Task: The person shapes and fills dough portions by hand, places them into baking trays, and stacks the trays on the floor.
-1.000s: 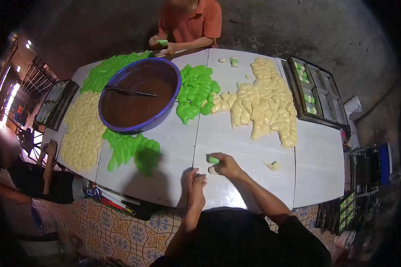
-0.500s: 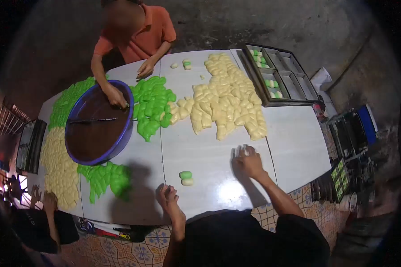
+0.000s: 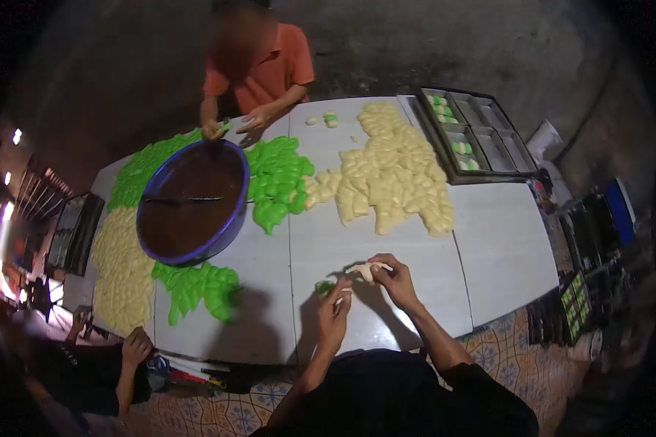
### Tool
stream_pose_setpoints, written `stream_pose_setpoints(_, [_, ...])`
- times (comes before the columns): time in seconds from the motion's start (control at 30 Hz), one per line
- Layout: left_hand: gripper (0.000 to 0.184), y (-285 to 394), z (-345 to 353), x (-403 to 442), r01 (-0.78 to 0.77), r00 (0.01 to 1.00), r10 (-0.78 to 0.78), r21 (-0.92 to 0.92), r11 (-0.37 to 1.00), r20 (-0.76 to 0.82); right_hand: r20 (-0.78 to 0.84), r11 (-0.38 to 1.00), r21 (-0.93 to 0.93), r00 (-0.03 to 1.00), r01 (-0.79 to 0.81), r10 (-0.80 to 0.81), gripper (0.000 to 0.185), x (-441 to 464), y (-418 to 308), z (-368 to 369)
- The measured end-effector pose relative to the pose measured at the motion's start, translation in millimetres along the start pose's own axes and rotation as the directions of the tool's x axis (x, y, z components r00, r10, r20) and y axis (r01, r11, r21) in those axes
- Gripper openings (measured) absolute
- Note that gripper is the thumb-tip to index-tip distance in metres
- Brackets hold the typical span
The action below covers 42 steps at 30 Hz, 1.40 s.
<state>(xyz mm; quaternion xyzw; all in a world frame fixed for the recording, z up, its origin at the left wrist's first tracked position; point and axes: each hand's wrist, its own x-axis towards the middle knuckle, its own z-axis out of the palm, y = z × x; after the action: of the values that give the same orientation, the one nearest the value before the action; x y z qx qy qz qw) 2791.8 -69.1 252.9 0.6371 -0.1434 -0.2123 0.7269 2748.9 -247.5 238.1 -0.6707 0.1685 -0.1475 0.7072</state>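
Note:
My right hand (image 3: 393, 280) pinches a piece of cream-coloured dough (image 3: 365, 272) above the white table, and the piece looks pulled out flat. My left hand (image 3: 333, 313) is just left of it, fingers stretched upward near the dough's left end; whether they touch it I cannot tell. Partly hidden behind my left fingers, a green dough piece (image 3: 323, 288) rests on the table in shadow. Beyond my hands spreads a large pile of cream dough pieces (image 3: 393, 175), with green dough pieces (image 3: 277, 178) to its left.
A purple tub (image 3: 229, 229) of brown filling, a dark stick across it, stands at left. Divided metal trays (image 3: 488, 175) with some green-and-cream pieces sit at the far right. Opposite, a person in an orange shirt (image 3: 288, 69) handles dough; another person's hand (image 3: 136, 347) is at lower left.
My right hand has come back from near the cream pile with dough in it. My left hand has moved closer to it. The person opposite has drawn a hand out of the tub.

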Motion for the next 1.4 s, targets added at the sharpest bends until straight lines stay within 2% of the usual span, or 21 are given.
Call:
stream_pose_setpoints(0.1, [0.030, 12, -1, 5, -0.121, 0.986, 0.132, 0.101, 0.987, -0.105, -0.055, 0.987, 0.160, 0.998, 0.007, 0.002, 0.030, -26, -44, 59])
stream_pose_setpoints(0.17, [0.024, 6, -9, 3, -0.054, 0.977, 0.066, 0.064, 0.996, -0.205, 0.113, 0.921, -0.215, 0.945, 0.324, -0.306, 0.033, -19, -15, 69])
stream_pose_setpoints(0.27, [0.020, 16, -17, -2, -0.007, 0.944, 0.029, 0.066, 0.998, -0.329, 0.080, 0.969, -0.027, 0.967, 0.245, -0.242, 0.035, -6, -37, 83])
stream_pose_setpoints(0.37, [0.011, -11, -37, 3, 0.210, 0.961, -0.246, -0.247, 0.946, -0.129, 0.227, 0.941, -0.130, 0.934, 0.311, -0.277, 0.040, -5, -43, 92])
stream_pose_setpoints(0.4, [0.015, -5, -31, 6, 0.241, 0.934, -0.354, -0.802, 0.546, 0.040, 0.295, 0.922, -0.159, 0.908, 0.354, -0.298, 0.042, -7, -37, 96])
stream_pose_setpoints(0.43, [0.023, -11, -38, 5, 0.279, 0.929, -0.332, -0.899, 0.337, 0.163, 0.339, 0.896, -0.149, 0.872, 0.419, -0.352, 0.040, -6, -31, 98])
stream_pose_setpoints(0.47, [0.036, -7, -40, 6, 0.292, 0.939, -0.269, -0.910, 0.294, 0.215, 0.381, 0.843, -0.226, 0.841, 0.488, -0.385, 0.054, 3, -26, 97])
stream_pose_setpoints(0.57, [0.083, 20, -49, 19, 0.400, 0.906, 0.093, -0.908, 0.125, 0.412, 0.449, 0.988, 0.134, 0.885, 0.074, -0.127, 0.094, 18, -27, 85])
stream_pose_setpoints(0.6, [0.105, 38, -50, 30, 0.380, 0.913, 0.066, -0.899, 0.217, 0.402, 0.503, 0.974, 0.221, 0.861, -0.048, -0.072, 0.113, 27, -22, 81])
stream_pose_setpoints(0.7, [0.102, 70, -86, 102, 0.291, 0.855, 0.229, -0.797, 0.529, 0.465, 0.508, 0.904, 0.404, 0.856, -0.138, -0.096, 0.121, 28, -26, 88])
stream_pose_setpoints(0.77, [0.095, 74, -145, 176, 0.044, 0.996, -0.011, -0.377, 0.925, 0.090, 0.437, 0.902, 0.417, 0.894, -0.109, -0.094, 0.117, 35, -22, 88])
stream_pose_setpoints(0.83, [0.073, 94, -189, 248, -0.025, 0.937, 0.082, 0.169, 0.985, -0.339, 0.358, 0.831, 0.546, 0.926, -0.103, -0.121, 0.110, 42, -5, 86])
stream_pose_setpoints(0.9, [0.078, 71, -248, 307, 0.139, 0.908, 0.098, 0.513, 0.847, -0.408, 0.265, 0.852, 0.518, 0.961, -0.070, -0.083, 0.108, 42, 4, 85])
stream_pose_setpoints(0.97, [0.086, 25, -284, 345, 0.252, 0.908, -0.047, 0.452, 0.856, -0.417, 0.268, 0.816, 0.577, 0.953, -0.040, -0.143, 0.091, 46, 29, 83])
stream_pose_setpoints(1.0, [0.087, 34, -293, 344, 0.468, 0.878, -0.388, 0.330, 0.819, -0.282, 0.233, 0.793, 0.602, 0.970, -0.093, -0.063, 0.096, 44, 27, 85])
stream_pose_setpoints(1.07, [0.088, 72, -262, 336, 0.658, 0.751, -0.637, 0.279, 0.699, -0.173, 0.249, 0.822, 0.559, 0.968, -0.109, -0.040, 0.089, 51, 54, 80])
stream_pose_setpoints(1.13, [0.088, 104, -214, 307, 0.630, 0.776, -0.550, 0.316, 0.710, -0.311, 0.233, 0.810, 0.577, 0.971, -0.100, -0.047, 0.076, 47, 48, 79])
stream_pose_setpoints(1.23, [0.091, 110, -188, 273, 0.209, 0.955, -0.045, 0.559, 0.802, -0.293, 0.160, 0.907, 0.421, 0.983, 0.009, -0.084, 0.069, 49, 45, 81])
stream_pose_setpoints(1.3, [0.092, 57, -183, 240, 0.045, 0.989, 0.011, 0.371, 0.928, -0.147, 0.166, 0.732, 0.653, 0.980, -0.192, 0.110, 0.068, 49, 23, 89])
stream_pose_setpoints(1.33, [0.093, 94, -133, 192, 0.244, 0.962, -0.218, -0.156, 0.957, 0.164, 0.231, 0.610, 0.736, 0.956, -0.292, 0.178, 0.068, 52, 21, 89])
stream_pose_setpoints(1.4, [0.100, 79, -82, 136, 0.427, 0.872, -0.253, -0.400, 0.811, 0.418, 0.348, 0.603, 0.698, 0.919, -0.387, 0.187, 0.060, 50, 23, 84])
